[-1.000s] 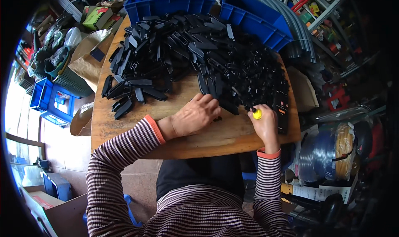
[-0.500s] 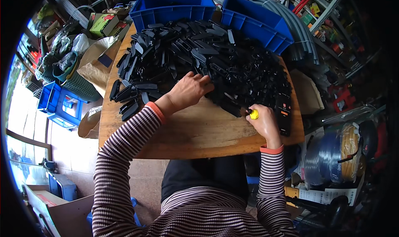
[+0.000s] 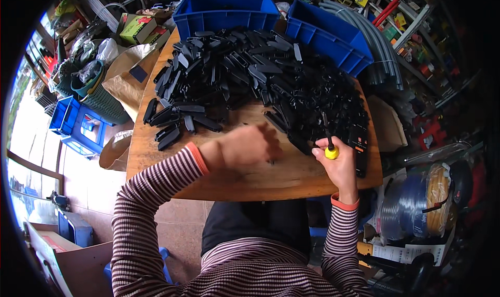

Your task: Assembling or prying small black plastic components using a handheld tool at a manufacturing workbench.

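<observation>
Matt black plastic parts [image 3: 260,83] lie on a smooth, worn wooden table [image 3: 271,177].

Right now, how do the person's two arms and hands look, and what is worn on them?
Both arms wear long sleeves with thin dark and pale stripes running around the arm. Each sleeve ends in a plain orange cuff at the wrist. The left hand and the right hand are bare: no gloves. No ring, watch or other marking can be made out; the left hand is motion-blurred.
</observation>
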Available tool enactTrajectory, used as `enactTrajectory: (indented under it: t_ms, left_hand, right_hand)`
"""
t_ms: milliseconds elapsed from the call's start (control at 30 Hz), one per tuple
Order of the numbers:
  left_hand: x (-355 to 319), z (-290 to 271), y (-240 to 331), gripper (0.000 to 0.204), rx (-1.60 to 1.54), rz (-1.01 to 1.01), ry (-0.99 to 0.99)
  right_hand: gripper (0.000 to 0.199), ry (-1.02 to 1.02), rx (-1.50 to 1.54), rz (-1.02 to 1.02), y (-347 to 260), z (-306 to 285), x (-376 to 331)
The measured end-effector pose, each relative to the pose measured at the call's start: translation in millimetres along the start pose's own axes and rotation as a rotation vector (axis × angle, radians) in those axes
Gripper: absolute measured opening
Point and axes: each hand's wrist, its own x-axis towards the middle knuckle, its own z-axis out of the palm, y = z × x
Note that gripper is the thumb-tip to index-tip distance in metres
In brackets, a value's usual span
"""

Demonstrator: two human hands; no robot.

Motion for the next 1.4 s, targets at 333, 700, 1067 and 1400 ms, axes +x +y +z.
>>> enactTrajectory:
  t_ms: [333, 700, 1067, 1400]
  left_hand:
    - [-8, 10, 38, 0.023, -0.005, 0.034, 0.184]
    - [-17, 18, 58, 0.027, 0.048, 0.051, 0.211]
    - [-23, 25, 64, 0.029, -0.063, 0.036, 0.237]
    - [-10, 28, 53, 0.033, -0.027, 0.071, 0.240]
  right_hand:
    - [0.013, -0.022, -0.015, -0.161, -10, 43, 9]
    - [0.014, -0.181, -0.250, -0.384, -18, 60, 8]
    - [0.013, -0.157, 0.312, -0.271, -51, 37, 37]
    - [0.012, 0.263, 0.436, -0.096, -27, 16, 31]
